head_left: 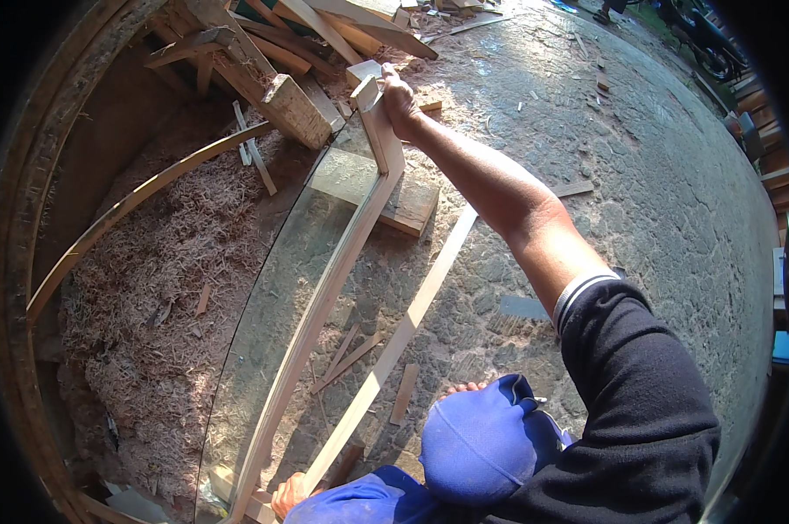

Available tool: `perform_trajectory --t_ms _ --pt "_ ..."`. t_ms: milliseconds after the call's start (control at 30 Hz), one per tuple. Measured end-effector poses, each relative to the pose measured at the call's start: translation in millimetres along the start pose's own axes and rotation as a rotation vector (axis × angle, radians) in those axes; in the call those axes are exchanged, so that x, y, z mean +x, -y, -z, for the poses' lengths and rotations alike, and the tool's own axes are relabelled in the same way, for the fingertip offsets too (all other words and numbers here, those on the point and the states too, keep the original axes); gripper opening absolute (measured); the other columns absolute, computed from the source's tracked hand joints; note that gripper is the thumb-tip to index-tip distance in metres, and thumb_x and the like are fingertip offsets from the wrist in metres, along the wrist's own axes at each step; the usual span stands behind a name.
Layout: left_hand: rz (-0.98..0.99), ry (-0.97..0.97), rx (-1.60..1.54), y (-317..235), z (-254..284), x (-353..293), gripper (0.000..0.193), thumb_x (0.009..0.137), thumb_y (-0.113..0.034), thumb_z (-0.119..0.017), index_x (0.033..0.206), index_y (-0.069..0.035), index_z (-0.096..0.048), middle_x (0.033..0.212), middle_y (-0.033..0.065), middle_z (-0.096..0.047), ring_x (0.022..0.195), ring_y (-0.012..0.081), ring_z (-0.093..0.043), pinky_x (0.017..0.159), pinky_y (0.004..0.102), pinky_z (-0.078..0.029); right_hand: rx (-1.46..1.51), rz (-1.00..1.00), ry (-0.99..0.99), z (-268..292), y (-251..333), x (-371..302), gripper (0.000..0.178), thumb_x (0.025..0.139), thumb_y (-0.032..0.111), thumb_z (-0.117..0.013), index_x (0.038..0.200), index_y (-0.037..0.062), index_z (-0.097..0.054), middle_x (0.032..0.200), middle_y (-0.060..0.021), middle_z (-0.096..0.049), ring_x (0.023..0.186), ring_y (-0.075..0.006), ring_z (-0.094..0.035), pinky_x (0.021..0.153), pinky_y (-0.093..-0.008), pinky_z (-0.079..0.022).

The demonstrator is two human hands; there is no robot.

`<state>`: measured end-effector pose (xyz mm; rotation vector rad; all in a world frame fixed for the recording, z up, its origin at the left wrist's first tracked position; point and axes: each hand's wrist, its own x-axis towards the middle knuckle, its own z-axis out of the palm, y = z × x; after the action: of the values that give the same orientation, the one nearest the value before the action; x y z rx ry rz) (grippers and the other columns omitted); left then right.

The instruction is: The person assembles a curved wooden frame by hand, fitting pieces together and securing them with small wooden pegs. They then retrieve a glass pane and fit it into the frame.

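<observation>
My right hand [399, 100], at the end of an outstretched arm, is closed round the far end of a wooden frame [324, 301]. Its short end piece [376, 131] meets the long rail at a corner. Left of the rail lies a see-through sheet [263, 297] with a thin dark edge, apparently glass. A thick wooden block [412, 205] is under the frame near that corner. Beside the rail, a pale wooden strip [403, 341] runs from my knees toward the block. My left hand is out of view; bare skin by my left knee looks like a foot.
Wood shavings [158, 271] are heaped on the left, crossed by a curved wooden strip [150, 185]. Timber offcuts [324, 31] pile up at the far left. Small scraps and a flat metal-looking plate [523, 307] lie on the rough ground [647, 236].
</observation>
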<state>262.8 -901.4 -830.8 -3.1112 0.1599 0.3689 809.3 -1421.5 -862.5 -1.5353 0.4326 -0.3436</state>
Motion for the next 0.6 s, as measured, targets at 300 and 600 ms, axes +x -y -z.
perform_trajectory --t_ms 300,600 --pt "0.115 -0.176 0.149 48.9 63.4 -33.8 0.037 0.085 -0.041 -0.073 0.099 -0.008 -0.064 0.078 0.0144 -0.068 0.071 0.0400 -0.066 0.063 0.0470 -0.052 0.110 0.042 0.128 17.6 17.8 -18.5 0.070 0.103 0.061 -0.037 0.134 0.0014 -0.056 0.118 -0.0161 -0.065 0.105 -0.0269 -0.060 0.093 -0.0435 -0.047" --pt "0.196 -0.360 0.260 76.7 138.6 -55.6 0.030 0.090 -0.036 -0.065 0.098 -0.008 -0.067 0.078 0.0128 -0.069 0.068 0.0364 -0.066 0.061 0.0440 -0.052 0.242 -0.065 0.098 8.3 8.8 -6.6 0.062 0.105 0.056 -0.035 0.105 0.0007 -0.063 0.083 -0.0074 -0.061 0.075 -0.0199 -0.059 0.071 -0.0405 -0.049"
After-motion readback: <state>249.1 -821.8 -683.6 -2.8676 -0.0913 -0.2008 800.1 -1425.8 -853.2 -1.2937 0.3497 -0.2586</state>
